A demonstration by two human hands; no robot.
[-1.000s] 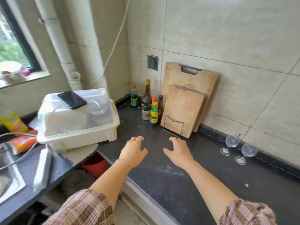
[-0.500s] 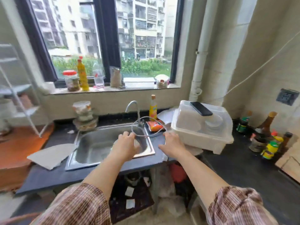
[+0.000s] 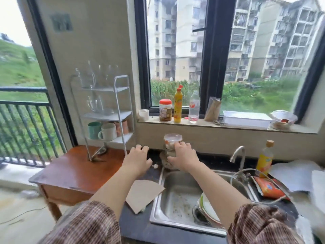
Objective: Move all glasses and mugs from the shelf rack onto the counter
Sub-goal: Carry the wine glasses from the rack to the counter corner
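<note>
Three tiers of the shelf rack (image 3: 121, 103) at the left of the frame carry what you have to move: clear glasses (image 3: 98, 74) on the top tier, more glassware (image 3: 95, 103) on the middle one, and mugs (image 3: 105, 132) on the bottom, a green one, a white one and orange ones behind. The rack stands on a small wooden side table (image 3: 70, 169), just beside the dark table (image 3: 142, 224) that holds the sink (image 3: 177, 196).

Both of your hands are empty. Your left hand (image 3: 138, 160) hovers with fingers loosely spread and curled down, near the rack's foot; your right hand (image 3: 183, 156) is likewise open, in front of a stack of lidded plastic containers (image 3: 172, 140) at the back wall, and whether it touches them is hard to tell.

The step now looks like the reach toward the rack. Go for the mugs first, since they sit lowest and nearest. Take the white mug by its handle, which faces left, and lift it clear of the upright post before you draw it out. Keep the other hand free to steady the light rack. Treat the blurred top glasses with care; they look thin and crowded.
</note>
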